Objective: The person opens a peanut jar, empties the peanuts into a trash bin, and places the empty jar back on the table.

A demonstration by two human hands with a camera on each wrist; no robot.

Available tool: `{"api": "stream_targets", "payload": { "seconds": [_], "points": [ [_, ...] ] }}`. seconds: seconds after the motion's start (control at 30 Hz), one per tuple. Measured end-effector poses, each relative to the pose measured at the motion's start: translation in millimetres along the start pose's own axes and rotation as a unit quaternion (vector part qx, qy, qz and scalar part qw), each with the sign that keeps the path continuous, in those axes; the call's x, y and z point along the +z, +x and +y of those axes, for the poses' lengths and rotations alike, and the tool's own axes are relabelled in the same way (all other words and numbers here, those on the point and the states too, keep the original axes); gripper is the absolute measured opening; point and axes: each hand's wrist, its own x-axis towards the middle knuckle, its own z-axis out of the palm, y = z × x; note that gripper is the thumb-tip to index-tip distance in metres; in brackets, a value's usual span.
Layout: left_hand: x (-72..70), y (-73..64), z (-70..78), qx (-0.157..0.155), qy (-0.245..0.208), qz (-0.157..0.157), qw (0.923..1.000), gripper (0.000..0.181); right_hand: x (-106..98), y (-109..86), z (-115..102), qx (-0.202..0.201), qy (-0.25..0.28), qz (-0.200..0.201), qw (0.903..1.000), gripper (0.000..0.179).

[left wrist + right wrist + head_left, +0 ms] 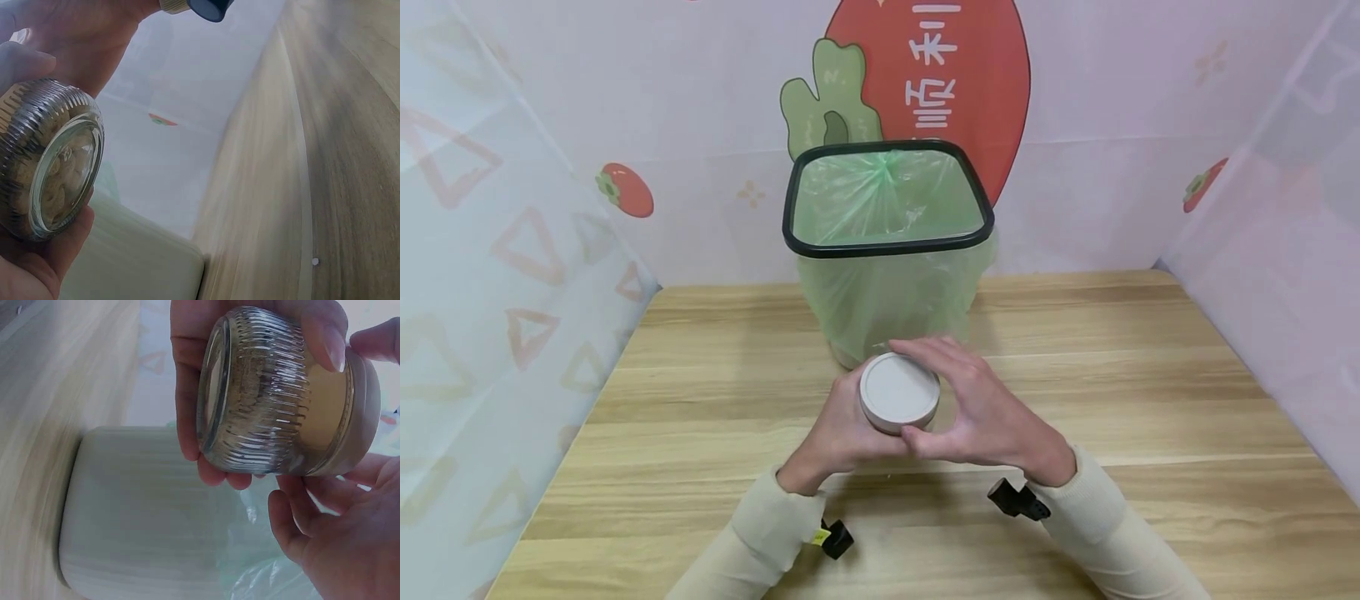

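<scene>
A ribbed clear glass jar (269,400) with a pale lid (899,389) is held in front of the body, in the middle of the head view. My left hand (841,423) grips its glass body from the left, fingers wrapped underneath and thumb along the side. From the right, my right hand (988,410) holds the lid's rim between thumb and fingers. Through the glass base in the left wrist view, tan rounded contents show inside the jar. The right wrist view has the jar lying sideways, lid to the right.
Just beyond the hands stands a pale trash bin (150,506), lined with a green plastic bag (887,292) under a black rim (887,249). A wood-grain table (715,400) lies below. Printed white sheets (715,108) enclose the back and sides.
</scene>
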Motion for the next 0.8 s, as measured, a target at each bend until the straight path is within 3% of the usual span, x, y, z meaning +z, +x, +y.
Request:
{"api": "stream_targets", "payload": {
  "seconds": [0.33,0.57,0.8],
  "points": [
    [-3.0,0.1,-0.1,0.003,-0.001,0.009,1.0000,0.084,-0.8,-1.7,-0.1,0.030,0.012,0.002,0.9995,0.093],
    [-3.8,-0.1,-3.9,0.010,0.009,0.024,0.9996,0.081,-1.1,-4.1,-5.9,0.024,-0.072,0.072,0.9945,0.095],
    [-3.1,2.0,-5.4,0.009,0.035,0.044,0.9984,0.080,1.3,-3.2,-12.3,0.037,-0.121,0.105,0.9863,0.088]
  ]
}}
